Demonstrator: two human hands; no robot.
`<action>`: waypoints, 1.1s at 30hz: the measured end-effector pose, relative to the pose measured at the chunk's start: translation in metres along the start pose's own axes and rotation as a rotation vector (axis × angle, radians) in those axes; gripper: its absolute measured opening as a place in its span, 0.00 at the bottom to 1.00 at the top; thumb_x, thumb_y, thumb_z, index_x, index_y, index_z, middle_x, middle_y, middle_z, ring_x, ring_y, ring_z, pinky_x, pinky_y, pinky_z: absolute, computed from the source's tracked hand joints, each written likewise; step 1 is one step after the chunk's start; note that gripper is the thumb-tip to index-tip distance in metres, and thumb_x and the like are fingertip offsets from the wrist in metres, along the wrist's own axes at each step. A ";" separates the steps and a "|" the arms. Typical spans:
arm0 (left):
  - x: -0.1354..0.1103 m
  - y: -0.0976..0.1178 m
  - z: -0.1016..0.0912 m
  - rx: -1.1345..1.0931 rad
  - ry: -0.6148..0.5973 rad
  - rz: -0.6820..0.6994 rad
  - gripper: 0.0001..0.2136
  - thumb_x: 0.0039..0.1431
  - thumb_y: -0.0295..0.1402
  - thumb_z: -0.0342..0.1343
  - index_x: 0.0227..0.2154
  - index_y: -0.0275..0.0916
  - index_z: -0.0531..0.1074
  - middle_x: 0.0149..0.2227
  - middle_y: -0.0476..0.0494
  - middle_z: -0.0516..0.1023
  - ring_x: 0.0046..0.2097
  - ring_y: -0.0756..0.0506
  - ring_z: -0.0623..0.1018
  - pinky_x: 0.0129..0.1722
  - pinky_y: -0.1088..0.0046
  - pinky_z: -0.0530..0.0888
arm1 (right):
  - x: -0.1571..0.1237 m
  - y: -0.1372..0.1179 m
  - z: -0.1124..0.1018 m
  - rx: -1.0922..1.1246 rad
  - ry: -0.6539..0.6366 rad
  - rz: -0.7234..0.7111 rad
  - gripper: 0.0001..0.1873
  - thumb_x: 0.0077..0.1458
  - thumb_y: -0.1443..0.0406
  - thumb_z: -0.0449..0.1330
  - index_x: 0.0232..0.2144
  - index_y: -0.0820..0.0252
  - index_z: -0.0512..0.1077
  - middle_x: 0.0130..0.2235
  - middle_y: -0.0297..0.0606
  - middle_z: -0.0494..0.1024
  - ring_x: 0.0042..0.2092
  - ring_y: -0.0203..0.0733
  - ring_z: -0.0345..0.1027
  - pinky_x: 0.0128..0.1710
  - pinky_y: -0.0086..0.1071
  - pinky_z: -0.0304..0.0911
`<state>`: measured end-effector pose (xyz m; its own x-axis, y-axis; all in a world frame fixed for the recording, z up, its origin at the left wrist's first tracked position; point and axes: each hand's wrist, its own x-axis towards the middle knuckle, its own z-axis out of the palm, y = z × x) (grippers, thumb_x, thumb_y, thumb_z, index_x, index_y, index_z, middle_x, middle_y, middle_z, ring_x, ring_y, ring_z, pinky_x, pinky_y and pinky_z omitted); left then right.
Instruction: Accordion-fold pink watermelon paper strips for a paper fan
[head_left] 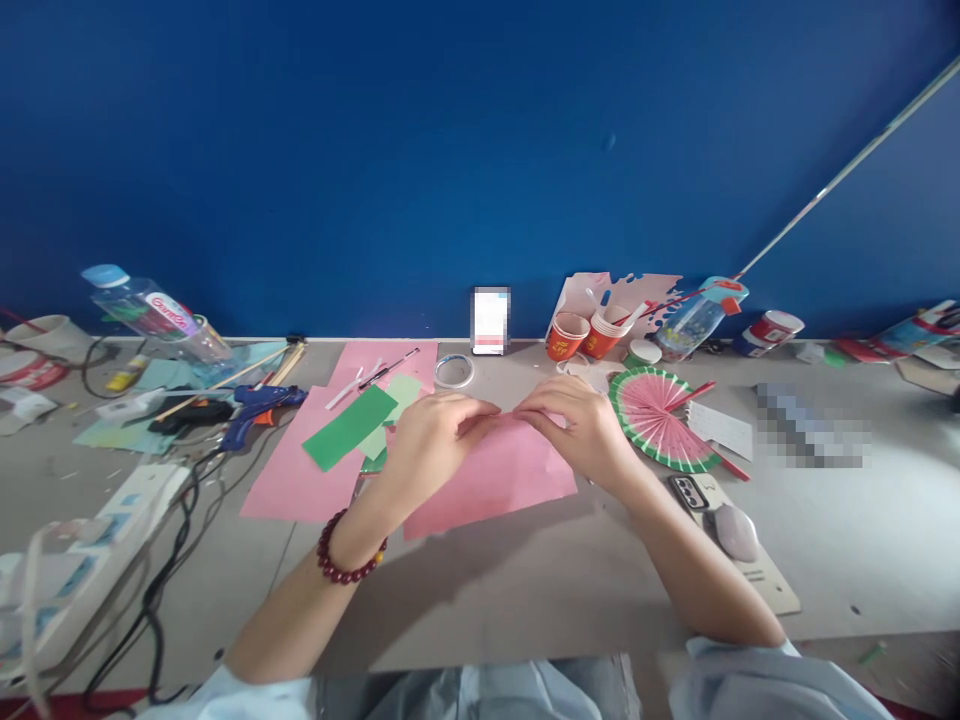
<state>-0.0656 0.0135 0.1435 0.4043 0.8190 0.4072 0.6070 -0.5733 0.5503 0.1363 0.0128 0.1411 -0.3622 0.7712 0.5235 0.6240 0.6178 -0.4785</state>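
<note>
A pink paper sheet [502, 480] lies on the grey table [525, 590] in front of me. My left hand [431, 440] and my right hand [577, 420] both pinch its far edge, fingertips meeting at the middle, fingers curled and pressed onto the paper. A dark red bead bracelet [346, 556] circles my left wrist. A second, larger pink sheet [300, 470] lies under and to the left, with a green paper strip [349, 428] across it.
A watermelon paper fan [660, 415] lies right of my hands, a phone [694, 492] beside my right forearm. Blue glue gun [259, 405], water bottle [157, 318], sticks and cables crowd the left. Paper cups [585, 335] and a tape roll [454, 371] stand near the blue wall.
</note>
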 end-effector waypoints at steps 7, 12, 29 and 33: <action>0.001 -0.012 -0.002 -0.030 -0.001 -0.074 0.07 0.59 0.30 0.54 0.36 0.44 0.78 0.37 0.50 0.81 0.38 0.45 0.79 0.36 0.72 0.74 | 0.000 0.002 0.000 -0.083 0.044 -0.027 0.11 0.60 0.66 0.55 0.30 0.56 0.76 0.29 0.37 0.78 0.34 0.42 0.67 0.38 0.36 0.58; 0.001 -0.011 -0.003 -0.030 -0.023 -0.079 0.09 0.60 0.31 0.53 0.32 0.44 0.79 0.35 0.50 0.82 0.35 0.46 0.79 0.33 0.74 0.73 | 0.000 0.002 0.000 -0.098 0.057 -0.034 0.10 0.60 0.66 0.55 0.30 0.56 0.76 0.29 0.36 0.78 0.34 0.42 0.67 0.38 0.36 0.58; 0.001 -0.003 0.004 0.007 0.043 -0.020 0.07 0.56 0.26 0.55 0.28 0.41 0.77 0.29 0.50 0.80 0.31 0.49 0.76 0.31 0.74 0.69 | 0.001 0.003 0.000 -0.080 0.008 -0.004 0.06 0.59 0.67 0.57 0.32 0.56 0.74 0.34 0.36 0.79 0.38 0.43 0.69 0.41 0.37 0.58; 0.000 0.000 0.006 -0.001 0.007 -0.022 0.07 0.58 0.29 0.54 0.29 0.41 0.77 0.29 0.49 0.80 0.30 0.49 0.75 0.29 0.75 0.68 | 0.001 0.002 0.001 -0.085 -0.015 -0.031 0.05 0.57 0.65 0.59 0.35 0.56 0.75 0.37 0.37 0.80 0.41 0.43 0.70 0.45 0.39 0.58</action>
<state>-0.0615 0.0138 0.1395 0.3862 0.8310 0.4003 0.6148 -0.5554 0.5599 0.1364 0.0145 0.1397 -0.3927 0.7544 0.5260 0.6685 0.6269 -0.4001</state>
